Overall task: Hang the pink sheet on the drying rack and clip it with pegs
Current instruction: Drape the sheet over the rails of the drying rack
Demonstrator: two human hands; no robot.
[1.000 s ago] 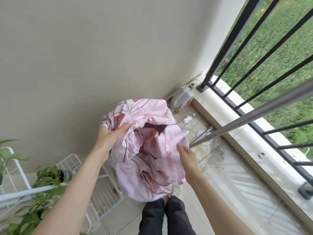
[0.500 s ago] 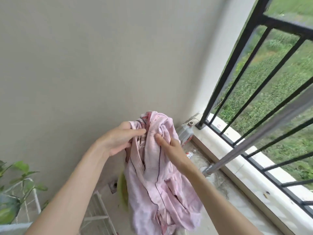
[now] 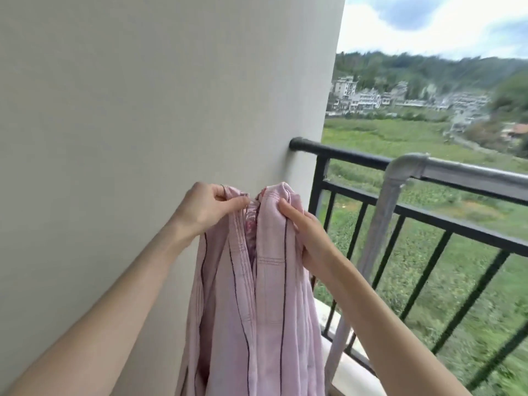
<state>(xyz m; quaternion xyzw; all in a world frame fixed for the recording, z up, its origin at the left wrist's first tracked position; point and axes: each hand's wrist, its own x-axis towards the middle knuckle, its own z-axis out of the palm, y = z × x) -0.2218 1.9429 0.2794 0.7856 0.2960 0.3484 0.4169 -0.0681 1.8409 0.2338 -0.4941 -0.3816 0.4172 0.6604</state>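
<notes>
Pink sheet [image 3: 257, 281] is hanging bunched against the wall, left hand [image 3: 205, 208] and right hand [image 3: 303, 232] each pinching its top hem, apparently seeking an edge to spread over the grey rack bar [image 3: 457, 174] nearby.

Looking out from head height through a single wide-angle head camera, facing forward along a balcony, nearly level rather than downward. Sitting close behind both forearms, with the left hand [image 3: 206, 208] and right hand [image 3: 307, 234] filling the centre, gripping the pink sheet [image 3: 257, 295]. Taking in the pale wall [image 3: 143, 95] on the left, the black railing [image 3: 428, 218] and grey drying-rack pipe [image 3: 400, 178] on the right, fields blurring beyond.
</notes>
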